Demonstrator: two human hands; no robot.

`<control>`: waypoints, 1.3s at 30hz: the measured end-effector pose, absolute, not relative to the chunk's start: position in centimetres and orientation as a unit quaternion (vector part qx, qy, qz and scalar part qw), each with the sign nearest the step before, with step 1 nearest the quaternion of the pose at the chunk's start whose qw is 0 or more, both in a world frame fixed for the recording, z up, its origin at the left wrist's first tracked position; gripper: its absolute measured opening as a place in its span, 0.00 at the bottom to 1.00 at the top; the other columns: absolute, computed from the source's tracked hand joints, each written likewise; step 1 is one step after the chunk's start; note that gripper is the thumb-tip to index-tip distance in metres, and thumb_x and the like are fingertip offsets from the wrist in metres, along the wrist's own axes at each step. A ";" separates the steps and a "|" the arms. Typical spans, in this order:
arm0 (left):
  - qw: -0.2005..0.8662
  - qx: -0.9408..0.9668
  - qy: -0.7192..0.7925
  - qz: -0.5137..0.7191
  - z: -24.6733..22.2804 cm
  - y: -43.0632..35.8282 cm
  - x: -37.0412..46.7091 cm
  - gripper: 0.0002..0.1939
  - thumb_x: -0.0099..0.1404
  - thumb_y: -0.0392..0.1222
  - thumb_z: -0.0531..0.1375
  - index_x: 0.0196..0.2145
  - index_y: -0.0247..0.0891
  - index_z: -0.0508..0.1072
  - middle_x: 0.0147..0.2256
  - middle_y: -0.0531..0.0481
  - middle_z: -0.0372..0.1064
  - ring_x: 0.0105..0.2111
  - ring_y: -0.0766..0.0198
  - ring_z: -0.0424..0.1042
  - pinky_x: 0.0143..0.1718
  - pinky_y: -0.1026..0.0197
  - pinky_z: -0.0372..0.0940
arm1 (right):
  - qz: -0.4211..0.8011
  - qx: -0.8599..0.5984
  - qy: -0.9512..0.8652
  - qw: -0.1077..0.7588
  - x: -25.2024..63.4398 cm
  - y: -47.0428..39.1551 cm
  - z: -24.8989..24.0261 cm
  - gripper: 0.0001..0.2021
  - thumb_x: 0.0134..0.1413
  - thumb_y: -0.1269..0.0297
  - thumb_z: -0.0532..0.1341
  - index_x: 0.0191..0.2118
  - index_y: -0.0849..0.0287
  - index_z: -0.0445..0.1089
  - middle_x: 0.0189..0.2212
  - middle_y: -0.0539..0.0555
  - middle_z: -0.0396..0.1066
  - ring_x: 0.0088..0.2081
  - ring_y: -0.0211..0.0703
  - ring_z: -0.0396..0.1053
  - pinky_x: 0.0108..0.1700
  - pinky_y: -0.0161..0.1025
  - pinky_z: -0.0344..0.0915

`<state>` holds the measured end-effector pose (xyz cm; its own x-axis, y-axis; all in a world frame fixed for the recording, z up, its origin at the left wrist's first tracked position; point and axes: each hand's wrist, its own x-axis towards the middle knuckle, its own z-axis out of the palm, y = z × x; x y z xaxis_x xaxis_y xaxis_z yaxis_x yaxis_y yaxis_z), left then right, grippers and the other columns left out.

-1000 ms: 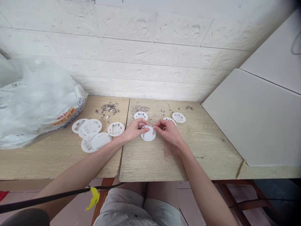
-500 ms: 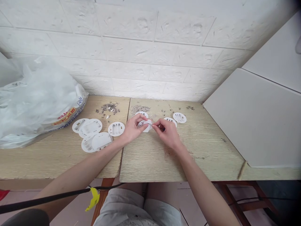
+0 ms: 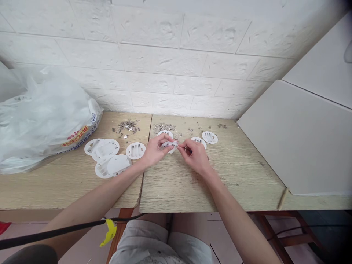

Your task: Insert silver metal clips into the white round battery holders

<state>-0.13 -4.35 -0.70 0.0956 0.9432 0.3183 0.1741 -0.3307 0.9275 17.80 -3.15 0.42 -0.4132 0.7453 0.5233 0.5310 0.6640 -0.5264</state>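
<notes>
My left hand point(image 3: 157, 149) is closed on the edge of a white round plastic battery holder point(image 3: 169, 149), tilted above the table. My right hand point(image 3: 194, 153) pinches a thin metal tool point(image 3: 176, 146). Its tip is at the holder, near my left thumb; its exact kind cannot be made out. Just behind my left fingers lies another white disc point(image 3: 165, 132), partly hidden. Beyond my right hand are two discs with battery slots, one point(image 3: 203, 141) partly covered by the hand and one point(image 3: 210, 137) in full view.
Left of my hands lie a single slotted disc point(image 3: 135, 150) and several overlapping white discs point(image 3: 110, 148). Small metal contacts point(image 3: 128, 127) are heaped at the back, with a second heap point(image 3: 163, 127) beside them. A big plastic bag point(image 3: 49, 121) stands left, a pale panel point(image 3: 299, 139) right.
The white holder in my left hand has tilted and now shows less of its face. My right hand has shifted very slightly left, the tool still at the holder.
</notes>
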 end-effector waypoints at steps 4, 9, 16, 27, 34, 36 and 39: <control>0.382 0.638 0.440 0.503 -0.7 -4.3 -0.2 0.09 0.56 0.40 0.62 0.35 0.37 0.68 0.37 0.47 0.73 0.40 0.60 0.71 0.43 0.57 0.64 | 0.119 -0.379 -0.835 0.380 17.7 -3.2 0.5 0.08 0.54 0.66 0.56 0.25 0.59 0.61 0.21 0.49 0.64 0.21 0.33 0.55 0.25 0.33 0.50; 0.399 0.632 0.439 0.498 -0.5 -4.4 -0.1 0.09 0.55 0.40 0.62 0.34 0.37 0.69 0.36 0.47 0.73 0.40 0.60 0.71 0.42 0.58 0.64 | 0.076 -0.369 -0.847 0.376 17.8 -3.3 0.2 0.09 0.55 0.66 0.55 0.24 0.59 0.61 0.21 0.49 0.63 0.20 0.33 0.54 0.25 0.33 0.50; 0.455 0.591 0.441 0.499 0.4 -4.5 -0.1 0.12 0.51 0.40 0.65 0.33 0.36 0.69 0.34 0.48 0.73 0.38 0.61 0.72 0.40 0.59 0.64 | -0.004 -0.332 -0.864 0.378 17.8 -3.2 -0.2 0.09 0.57 0.69 0.53 0.26 0.59 0.63 0.22 0.50 0.65 0.21 0.33 0.56 0.24 0.33 0.49; 0.465 0.582 0.463 0.481 1.2 -4.4 -0.4 0.13 0.48 0.42 0.67 0.31 0.36 0.71 0.32 0.48 0.75 0.33 0.62 0.73 0.35 0.60 0.66 | -0.083 -0.317 -0.866 0.378 17.7 -3.3 -0.2 0.10 0.57 0.70 0.53 0.25 0.59 0.63 0.20 0.49 0.64 0.21 0.33 0.56 0.23 0.34 0.46; 0.452 0.593 0.468 0.475 1.2 -4.3 -0.4 0.12 0.49 0.41 0.66 0.32 0.36 0.70 0.34 0.48 0.74 0.34 0.63 0.72 0.34 0.62 0.64 | -0.063 -0.334 -0.857 0.388 17.3 -3.2 -0.8 0.10 0.58 0.69 0.53 0.25 0.59 0.64 0.21 0.50 0.66 0.22 0.34 0.59 0.24 0.33 0.49; 0.444 0.599 0.469 0.474 1.0 -4.2 -0.4 0.12 0.50 0.41 0.65 0.33 0.36 0.69 0.35 0.48 0.74 0.35 0.62 0.72 0.34 0.62 0.64 | -0.029 -0.351 -0.845 0.402 17.2 -3.2 -0.9 0.09 0.57 0.68 0.54 0.26 0.59 0.64 0.22 0.50 0.66 0.22 0.34 0.58 0.24 0.33 0.51; 0.427 0.605 0.464 0.485 0.5 -4.1 -0.5 0.13 0.52 0.42 0.64 0.35 0.37 0.68 0.38 0.46 0.74 0.38 0.61 0.72 0.36 0.61 0.64 | 0.034 -0.362 -0.828 0.427 17.3 -3.0 -0.7 0.07 0.57 0.67 0.55 0.28 0.59 0.65 0.22 0.50 0.66 0.21 0.34 0.58 0.25 0.33 0.53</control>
<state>-0.50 -4.13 0.48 0.0977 0.9768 0.1905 0.1469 -0.2035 0.9680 17.31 -3.02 -0.70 -0.3719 0.6289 0.6827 0.5705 0.7350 -0.3664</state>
